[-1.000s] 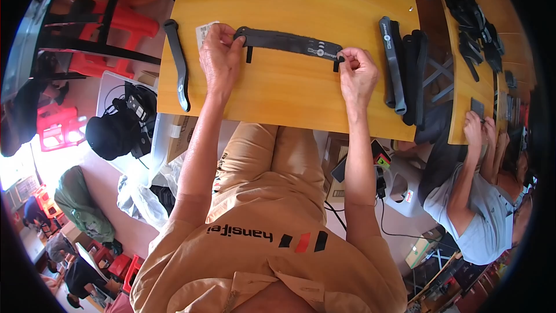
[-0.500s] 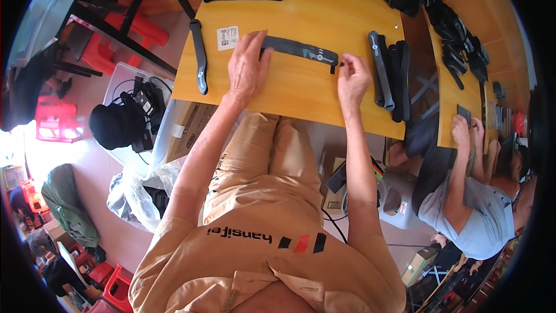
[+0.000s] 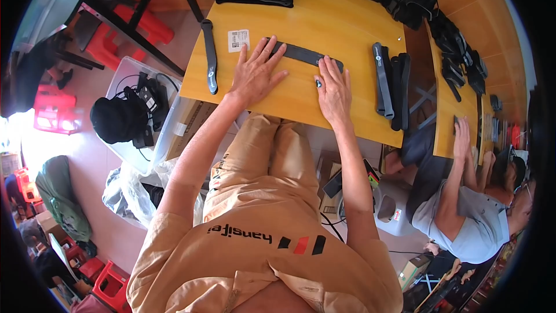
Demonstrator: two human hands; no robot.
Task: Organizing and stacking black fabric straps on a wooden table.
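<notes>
A long black strap (image 3: 301,54) lies flat on the yellow table. It runs from ten o'clock to four o'clock.

Bare table (image 3: 341,23) lies open beyond the flat black strap (image 3: 301,53); a label (image 3: 238,40) and single strap (image 3: 209,55) border the left; upright straps (image 3: 389,84) block the right.

Black strap (image 3: 301,54) on a yellow wooden table (image 3: 324,17); white label (image 3: 238,40).
</notes>
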